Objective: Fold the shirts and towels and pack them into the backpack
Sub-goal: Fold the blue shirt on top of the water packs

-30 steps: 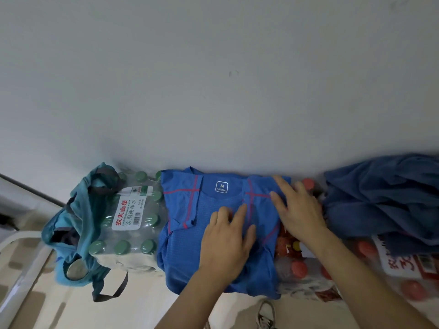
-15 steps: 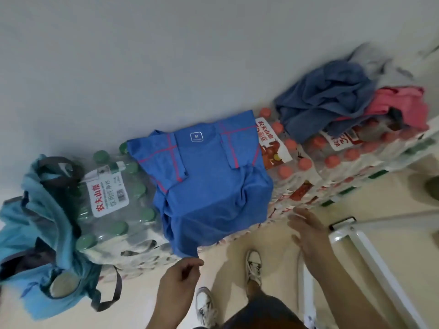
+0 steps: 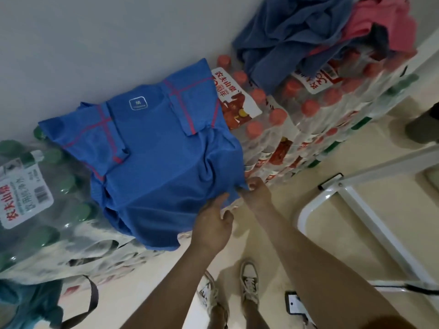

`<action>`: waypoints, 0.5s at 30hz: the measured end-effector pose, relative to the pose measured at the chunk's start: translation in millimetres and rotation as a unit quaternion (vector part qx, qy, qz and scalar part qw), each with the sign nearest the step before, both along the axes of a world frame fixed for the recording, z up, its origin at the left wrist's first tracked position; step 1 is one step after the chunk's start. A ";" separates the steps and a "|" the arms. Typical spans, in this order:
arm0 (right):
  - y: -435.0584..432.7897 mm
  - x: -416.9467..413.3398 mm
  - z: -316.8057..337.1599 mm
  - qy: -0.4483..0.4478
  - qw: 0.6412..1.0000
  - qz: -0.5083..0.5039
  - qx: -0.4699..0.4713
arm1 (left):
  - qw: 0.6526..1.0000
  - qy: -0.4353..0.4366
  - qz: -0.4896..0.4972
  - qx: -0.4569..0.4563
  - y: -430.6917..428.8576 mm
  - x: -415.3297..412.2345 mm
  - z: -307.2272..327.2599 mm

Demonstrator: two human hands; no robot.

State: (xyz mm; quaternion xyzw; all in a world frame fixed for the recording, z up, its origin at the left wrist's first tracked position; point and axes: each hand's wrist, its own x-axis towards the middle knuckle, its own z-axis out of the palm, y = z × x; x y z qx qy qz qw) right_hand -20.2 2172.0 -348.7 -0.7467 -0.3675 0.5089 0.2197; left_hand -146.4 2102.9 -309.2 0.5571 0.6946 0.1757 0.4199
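Note:
A blue shirt (image 3: 154, 162) with red seams lies face down on packs of bottled water, both sleeves folded in over its back. Its lower part hangs over the front edge of the packs. My right hand (image 3: 256, 189) pinches the bottom right corner of the hem. Just to its left, my left hand (image 3: 213, 224) grips the same hem, thumb apart from the fingers. The teal backpack (image 3: 28, 305) sags at the lower left, partly out of frame. A dark blue towel (image 3: 285, 36) and a pink cloth (image 3: 380, 27) lie crumpled on the packs at the upper right.
Green-capped water packs (image 3: 42, 210) sit left of the shirt and red-capped packs (image 3: 297, 119) to its right, all against a grey wall. A white metal frame (image 3: 356, 200) stands on the floor at right. A phone (image 3: 294, 305) lies by my shoes (image 3: 249, 281).
Both hands left the shirt's back, dropped below it, then came up to the bottom hem and took hold. The view has tilted and swung right, showing more of the cloth pile.

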 end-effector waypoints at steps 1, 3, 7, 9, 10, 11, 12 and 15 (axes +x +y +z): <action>0.3 0.8 -5.4 -0.056 0.998 0.034 0.017 | 1.000 0.008 0.003 -0.004 3.4 2.5 -4.8; -4.2 3.6 -12.0 -0.140 0.982 0.113 0.052 | 1.000 0.016 0.016 -0.001 5.2 3.9 -11.1; -15.7 6.7 13.4 -0.092 0.979 0.156 0.091 | 0.997 0.034 0.027 0.059 -12.2 12.0 -17.4; -24.7 10.1 33.6 -0.036 0.984 0.144 0.098 | 0.997 0.026 0.031 0.072 -30.5 25.7 -12.0; -28.2 11.8 45.4 0.007 0.988 0.124 0.090 | 0.996 0.010 0.041 0.077 -39.8 34.8 -5.5; -29.9 13.4 54.5 0.051 0.992 0.090 0.074 | 0.994 -0.004 0.057 0.088 -48.4 43.2 0.7; -31.6 14.6 63.7 0.097 0.993 0.055 0.042 | 0.991 -0.006 0.074 0.110 -55.0 50.5 7.2; -34.2 16.5 89.6 0.223 0.972 -0.032 -0.067 | 0.976 0.031 0.124 0.174 -62.4 59.1 20.0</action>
